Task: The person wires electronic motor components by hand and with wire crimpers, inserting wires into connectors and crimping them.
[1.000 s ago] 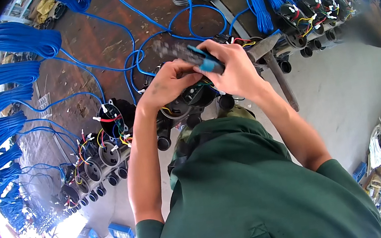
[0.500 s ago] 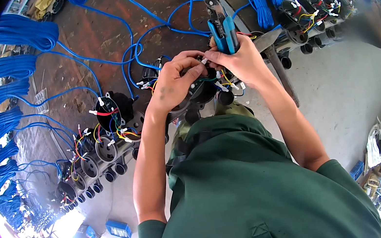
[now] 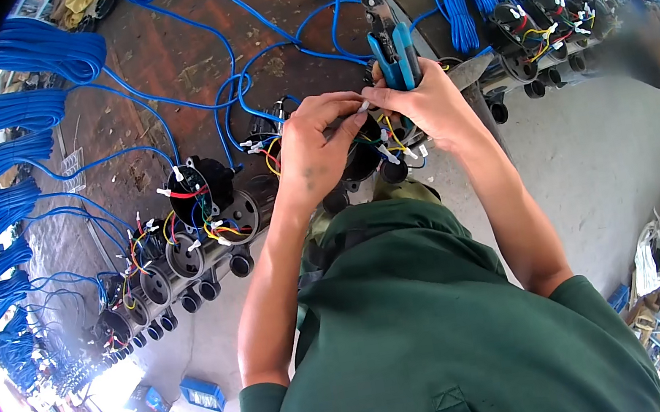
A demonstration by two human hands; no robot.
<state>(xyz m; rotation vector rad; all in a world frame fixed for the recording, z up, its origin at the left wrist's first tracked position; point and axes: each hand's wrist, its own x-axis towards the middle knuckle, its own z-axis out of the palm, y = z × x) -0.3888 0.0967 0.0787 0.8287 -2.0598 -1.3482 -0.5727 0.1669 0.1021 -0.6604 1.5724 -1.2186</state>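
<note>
My right hand is closed around a crimping tool with blue handles, its dark metal jaws pointing away from me. Its thumb and index finger also reach toward a small white wire connector. My left hand is pinched at that same connector, so the fingertips of both hands nearly meet; the wire in it is mostly hidden. Beneath them is a round black housing, partly covered by the left hand. Yellow, green and white-tipped wires stick out of it beside my right wrist.
More open black housings with coloured wires line the table edge at left and right. Coiled blue cables hang or lie at both sides, with loose strands across the worn brown table. A metal blade-like bar juts out right of my hands.
My left hand has shifted right and turned slightly, and its fingers have come closer to the right fingertips. The crimping tool stays in my right hand, a little farther right.
</note>
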